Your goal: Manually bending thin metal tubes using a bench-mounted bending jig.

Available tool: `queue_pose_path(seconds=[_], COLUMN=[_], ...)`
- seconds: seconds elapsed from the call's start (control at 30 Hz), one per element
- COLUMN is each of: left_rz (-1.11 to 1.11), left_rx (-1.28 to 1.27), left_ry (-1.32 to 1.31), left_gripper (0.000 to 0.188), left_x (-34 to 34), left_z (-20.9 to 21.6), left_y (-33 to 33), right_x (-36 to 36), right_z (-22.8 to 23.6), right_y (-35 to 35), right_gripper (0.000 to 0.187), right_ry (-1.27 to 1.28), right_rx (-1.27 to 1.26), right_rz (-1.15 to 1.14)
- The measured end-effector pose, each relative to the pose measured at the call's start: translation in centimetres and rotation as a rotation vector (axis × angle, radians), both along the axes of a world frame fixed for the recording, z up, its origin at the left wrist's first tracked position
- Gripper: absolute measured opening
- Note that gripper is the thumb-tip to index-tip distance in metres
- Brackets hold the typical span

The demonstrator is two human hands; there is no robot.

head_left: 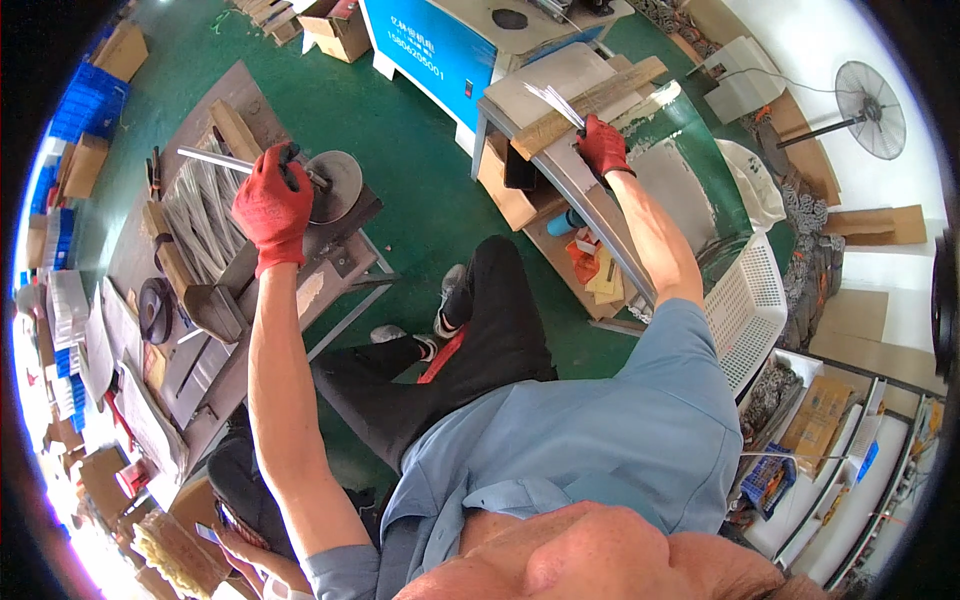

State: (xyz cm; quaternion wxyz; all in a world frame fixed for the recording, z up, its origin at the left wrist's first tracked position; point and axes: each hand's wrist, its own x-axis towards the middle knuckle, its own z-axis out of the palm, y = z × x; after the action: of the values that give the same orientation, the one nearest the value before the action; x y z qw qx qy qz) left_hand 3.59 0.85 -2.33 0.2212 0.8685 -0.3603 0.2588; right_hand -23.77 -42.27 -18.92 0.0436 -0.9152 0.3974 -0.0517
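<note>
My left hand point(273, 208), in a red glove with dark fingertips, is closed over a silver metal rod point(212, 158) that sticks out to its left. Just right of that hand is a round grey metal disc point(338, 188); whether the rod joins it is hidden by the glove. Beneath and left of the hand, a pile of thin straight metal strips point(198, 222) lies between wooden bars on the workbench point(235, 92). Over at the right table, my right hand point(604, 148), also red-gloved, grips a bundle of thin pale metal rods point(553, 103) above a wooden board point(585, 108).
A blue machine cabinet point(425, 60) stands ahead. Under the right table point(590, 222) a shelf holds boxes and a blue bottle. A fan point(868, 108) and a white perforated basket point(735, 325) are at the right. Someone's arm point(250, 555) shows at lower left.
</note>
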Motion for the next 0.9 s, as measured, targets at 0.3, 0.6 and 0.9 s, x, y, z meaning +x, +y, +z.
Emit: queue_pose_path(seconds=[0.3,0.6,0.9], left_rz=[0.013,0.028,-0.018], left_rx=[0.012,0.008,-0.011], left_ry=[0.004,0.041,0.063], left_gripper=[0.021,0.02,0.019], left_x=[-0.4,-0.3,-0.3], left_z=[0.4,0.3,0.2], left_y=[0.0,-0.1,-1.0], right_x=[-0.4,-5.4,-16.0], right_z=[7.0,21.1,27.1], right_y=[3.6,2.8,-4.7], right_gripper=[0.029,0.037,0.026], right_ry=[-0.088,-0.571,-1.131], right_rx=[0.021,0.087,0.006], right_rz=[0.128,0.052,-0.092])
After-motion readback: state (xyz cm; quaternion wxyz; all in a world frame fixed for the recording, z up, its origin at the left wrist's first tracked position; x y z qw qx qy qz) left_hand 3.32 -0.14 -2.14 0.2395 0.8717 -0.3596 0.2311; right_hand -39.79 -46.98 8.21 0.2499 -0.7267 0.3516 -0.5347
